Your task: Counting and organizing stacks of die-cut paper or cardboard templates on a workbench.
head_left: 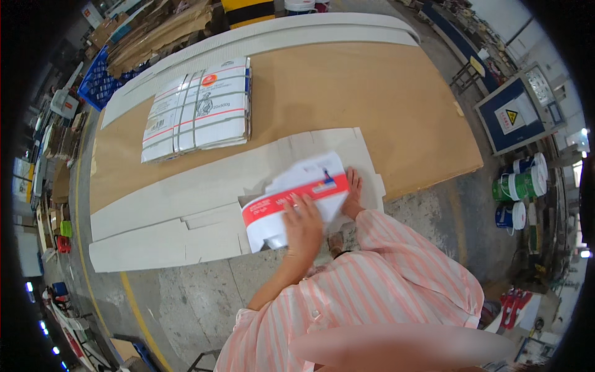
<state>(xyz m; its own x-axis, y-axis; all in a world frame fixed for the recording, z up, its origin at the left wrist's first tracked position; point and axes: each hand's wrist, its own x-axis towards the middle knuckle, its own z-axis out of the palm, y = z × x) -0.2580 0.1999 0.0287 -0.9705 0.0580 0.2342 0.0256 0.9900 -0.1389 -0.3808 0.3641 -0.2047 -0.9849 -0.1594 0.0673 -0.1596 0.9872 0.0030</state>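
Striped shirt: pink-and-white cloth [384, 273] covers the person's arms; both hands are bare.
Left hand: the left hand [302, 228] lies palm down on the carton, fingers spread over its red band, grasping nothing.
Right hand: the right hand [353, 195] is open beside the carton's right edge, fingers extended; whether it touches that edge is unclear.
Carton: a folded white carton with a red band [273, 206], partly blurred, rests on pale cardboard near the person.
Pale cardboard: overlapping sheets [217, 208] spread along the near side of the brown surface [322, 80].
Bundle: flattened white cartons [214, 124], strapped together, lie farther back, left of centre.
Far edge: long pale strips [260, 46] line the surface.
Beyond: a blue crate [96, 80] stands at far left.
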